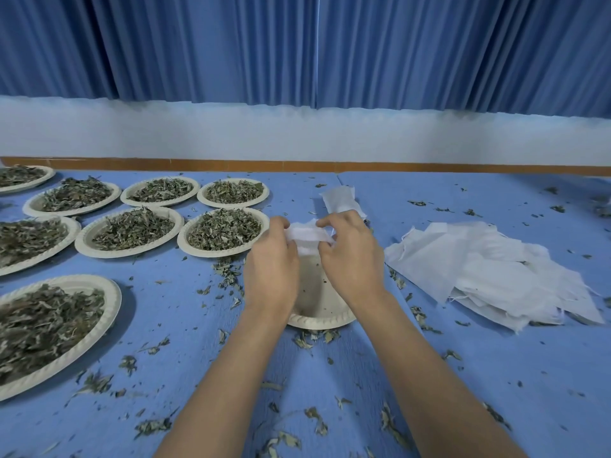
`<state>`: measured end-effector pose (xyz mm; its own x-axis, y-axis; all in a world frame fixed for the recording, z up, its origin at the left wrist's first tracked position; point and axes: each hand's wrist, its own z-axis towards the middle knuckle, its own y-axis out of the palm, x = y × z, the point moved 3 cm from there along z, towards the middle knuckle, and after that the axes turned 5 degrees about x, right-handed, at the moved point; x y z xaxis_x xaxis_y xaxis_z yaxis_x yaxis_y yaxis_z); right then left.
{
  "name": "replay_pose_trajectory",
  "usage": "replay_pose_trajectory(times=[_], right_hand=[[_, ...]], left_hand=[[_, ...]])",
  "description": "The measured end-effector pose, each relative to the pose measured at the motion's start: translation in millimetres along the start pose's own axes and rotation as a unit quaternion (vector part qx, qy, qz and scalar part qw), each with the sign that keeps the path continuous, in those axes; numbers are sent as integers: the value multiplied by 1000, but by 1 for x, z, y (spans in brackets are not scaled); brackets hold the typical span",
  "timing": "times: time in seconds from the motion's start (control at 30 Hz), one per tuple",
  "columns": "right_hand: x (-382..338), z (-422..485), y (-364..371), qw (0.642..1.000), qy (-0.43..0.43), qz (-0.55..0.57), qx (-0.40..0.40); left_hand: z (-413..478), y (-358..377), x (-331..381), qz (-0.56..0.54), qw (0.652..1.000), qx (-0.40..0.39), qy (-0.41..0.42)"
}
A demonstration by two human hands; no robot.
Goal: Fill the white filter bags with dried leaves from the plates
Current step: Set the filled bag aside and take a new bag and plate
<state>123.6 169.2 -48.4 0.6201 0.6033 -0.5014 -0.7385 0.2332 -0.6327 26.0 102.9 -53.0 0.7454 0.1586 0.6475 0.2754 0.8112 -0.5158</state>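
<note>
Two hands in view, pose?
– Both bare forearms reach forward from the bottom edge. The left hand (271,259) and right hand (350,256) meet mid-frame, backs toward the camera.

Fingers?
– Curled on both. The left fingers (281,226) pinch one side of a white filter bag (307,238), and the right fingers (330,223) pinch the other side. The bag is crumpled between them.

What's under it?
– A paper plate (319,317), nearly bare, a few crumbs. The hands and wrists cover most of it.

Anything in the bag?
– Cannot tell, the hands hide it.

Leaf plates?
– Several plates of dried leaves (224,231) to the left, in rows. The nearest sits just beside the left hand.

Other bags?
– Loose pile of flat bags (489,272) to the right, near the right forearm. One plump bag (342,201) lies just behind the right hand.

Mess?
– Yes, leaf scraps (228,272) scattered over the blue table (463,375).
</note>
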Motion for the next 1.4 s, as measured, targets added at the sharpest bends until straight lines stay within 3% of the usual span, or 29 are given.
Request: replay_pose_trajectory(times=[0.07,0.17,0.27,0.33,0.47,0.57,0.63,0.7,0.8,0.97,1.13,1.4], right_hand=[[0,0,-2,999,18,43,26],[-3,-1,-1,990,45,127,52],[-8,2,-4,978,69,178,89],[-10,2,-4,973,76,198,92],[-27,-5,8,982,33,185,-2],[-45,-2,21,922,58,361,-132],[-50,9,33,889,122,409,-168],[-51,23,45,904,164,357,-170],[-52,39,64,948,149,188,-211],[-45,53,89,959,124,19,-253],[-36,58,101,957,146,41,-246],[-35,59,85,957,202,79,-191]], left_hand=[[-2,5,0,36,999,-26,30],[-7,11,2,-24,998,-49,14],[-4,6,2,-92,996,-11,-13],[0,-1,0,-80,997,20,6],[11,-12,-16,-52,995,90,-7],[23,-19,-44,-82,984,124,-92],[32,-24,-61,-100,974,151,-137],[41,-30,-75,-104,961,175,-189],[51,-34,-94,-138,937,181,-265],[59,-29,-116,-165,927,153,-301],[62,-26,-119,-162,924,164,-303],[54,-32,-102,-157,909,251,-295]])
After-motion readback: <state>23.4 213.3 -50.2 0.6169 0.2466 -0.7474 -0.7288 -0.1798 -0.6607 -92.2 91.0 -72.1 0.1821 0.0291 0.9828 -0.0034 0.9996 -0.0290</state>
